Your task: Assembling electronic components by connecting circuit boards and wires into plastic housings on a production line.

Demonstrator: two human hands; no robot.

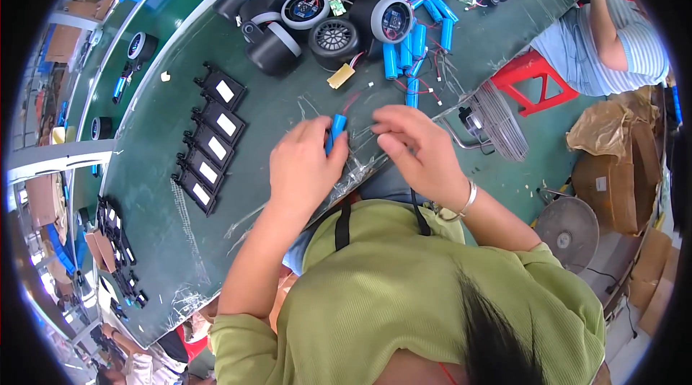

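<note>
My left hand [305,161] is closed around a blue cylindrical battery [336,130], its upper end showing between thumb and fingers. A thin red lead with a small white connector [370,85] lies just beyond it. To the right, my right hand [427,151] is raised near the table edge, fingers bent and apart from the thumb, with nothing visible between them. Past it lie several loose blue batteries [406,51] with thin wires. On the left, a slanting row of black plastic covers [234,125] with white labels rests on the green table [155,169].
Black round housings [274,53] with grey rims are heaped at the far side, a yellow piece [340,76] beside them. A small metal fan [497,122] and a red stool [533,82] are at the right, near another seated person [605,39]. Cardboard boxes [613,183] stand beyond.
</note>
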